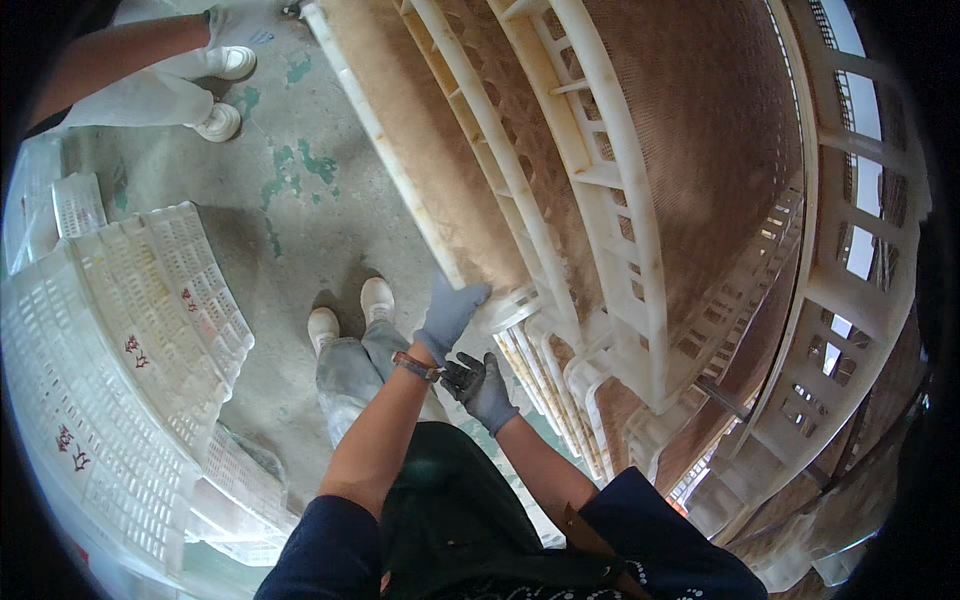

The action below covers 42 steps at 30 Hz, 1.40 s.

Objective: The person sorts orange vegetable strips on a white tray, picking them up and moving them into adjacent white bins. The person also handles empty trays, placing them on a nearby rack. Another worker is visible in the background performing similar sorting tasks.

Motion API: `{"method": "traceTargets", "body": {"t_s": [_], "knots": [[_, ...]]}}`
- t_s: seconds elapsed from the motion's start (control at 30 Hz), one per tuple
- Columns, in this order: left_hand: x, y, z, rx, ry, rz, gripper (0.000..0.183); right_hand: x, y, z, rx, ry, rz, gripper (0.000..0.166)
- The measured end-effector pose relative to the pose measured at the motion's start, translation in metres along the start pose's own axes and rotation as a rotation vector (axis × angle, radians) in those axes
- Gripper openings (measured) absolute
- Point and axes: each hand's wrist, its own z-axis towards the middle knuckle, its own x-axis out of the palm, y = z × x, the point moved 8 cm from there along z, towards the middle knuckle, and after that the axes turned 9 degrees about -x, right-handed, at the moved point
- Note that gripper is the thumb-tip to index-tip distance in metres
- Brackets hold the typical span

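My left hand (450, 311), in a grey work glove, grips the near corner of a white plastic tray (382, 154) lined with brown mesh. This tray lies at the floor-side edge of a stack. Close by my left wrist, my right hand (480, 390) is raised with its dark-palmed glove fingers apart. It holds nothing and is apart from the stack. More framed plastic trays (622, 172) with brown mesh rise to the right. A co-worker's gloved hand (255, 26) is at the far end of the edge tray.
White perforated plastic crates (127, 337), bearing red writing, stand stacked at left. Smaller crates (79, 204) are behind them. The co-worker's white shoes (219, 122) are on the concrete floor (322, 217) at upper left. Lower tray edges (555, 397) jut out beside my right hand.
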Motion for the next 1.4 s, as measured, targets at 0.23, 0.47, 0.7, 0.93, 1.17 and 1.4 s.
{"method": "traceTargets", "body": {"t_s": [0.23,0.47,0.7,0.93,1.17,1.4], "knots": [[0.042,-0.030,0.047,0.260,-0.066,0.751,0.073,-0.006,0.008,0.006,-0.068,0.135,0.008,0.072],[-0.011,-0.020,0.069,0.129,-0.447,0.021,0.080,0.010,-0.004,-0.012,-0.048,-0.075,0.027,0.071],[-0.065,0.029,0.065,0.041,-0.386,0.331,0.090,0.008,-0.011,-0.010,-0.082,-0.208,-0.067,0.073],[-0.252,-0.005,-0.111,-0.207,-0.658,0.482,0.068,0.074,0.026,0.034,-0.256,-0.020,0.190,0.082],[-0.316,-0.087,-0.330,0.049,-0.959,0.192,0.033,0.153,0.023,0.033,-0.245,0.126,0.057,0.077],[-0.223,-0.176,-0.451,0.107,-1.029,0.421,0.048,0.211,-0.005,-0.028,-0.258,0.427,0.085,0.078]]}}
